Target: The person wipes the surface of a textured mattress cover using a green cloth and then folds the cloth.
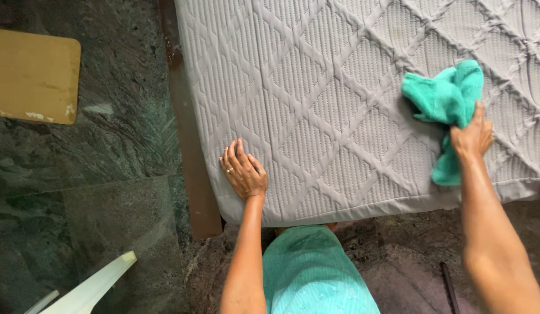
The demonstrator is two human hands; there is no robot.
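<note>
Teal terry cloth point(447, 102), bunched and crumpled, lies on a grey quilted mattress point(340, 87) with a raised diamond pattern, near the mattress's right side and close to its near edge. Starting at the left, a tan flat board with rounded corners point(31, 75) rests on the dark green marble floor point(95, 221), and a white plastic piece point(92, 288) pokes in at the bottom left. A dark brown wooden bed frame point(191, 174) runs along the mattress's left edge. The left hand point(244, 171) rests flat on the mattress at its near left corner, fingers spread, grip holding nothing. The right hand point(471, 136) has its grip closed on the cloth, pinching a fold of it.
</note>
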